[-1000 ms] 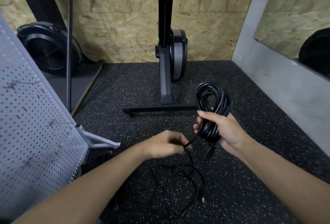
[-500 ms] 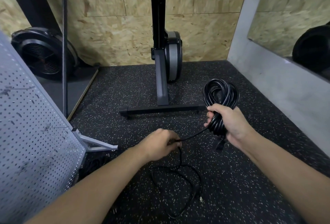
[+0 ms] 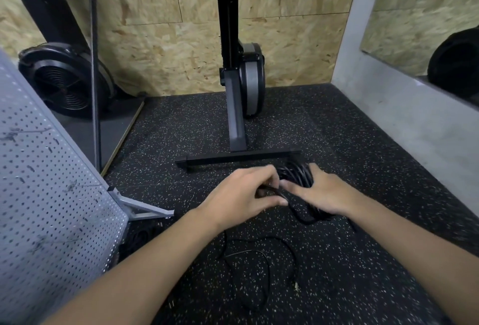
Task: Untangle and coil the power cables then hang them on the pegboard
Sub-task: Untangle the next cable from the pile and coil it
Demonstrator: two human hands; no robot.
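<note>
A black coiled power cable (image 3: 295, 173) sits low over the speckled floor, mostly hidden under my hands. My right hand (image 3: 322, 192) holds the coil from the right, fingers wrapped around its strands. My left hand (image 3: 246, 192) pinches the free strand of the same cable right beside the coil. The loose tail of the cable (image 3: 259, 267) lies in loops on the floor below my wrists. The grey pegboard (image 3: 44, 208) leans at the left, with a few metal hooks in it.
A black exercise machine (image 3: 236, 107) with a floor bar (image 3: 238, 160) stands just behind my hands. A black fan wheel (image 3: 64, 81) sits at the back left. The pegboard's metal foot (image 3: 142, 208) juts out. A grey ledge (image 3: 414, 128) runs along the right.
My right hand has lowered the coil and tipped it toward the floor. My left hand has moved right along the strand until it meets the coil.
</note>
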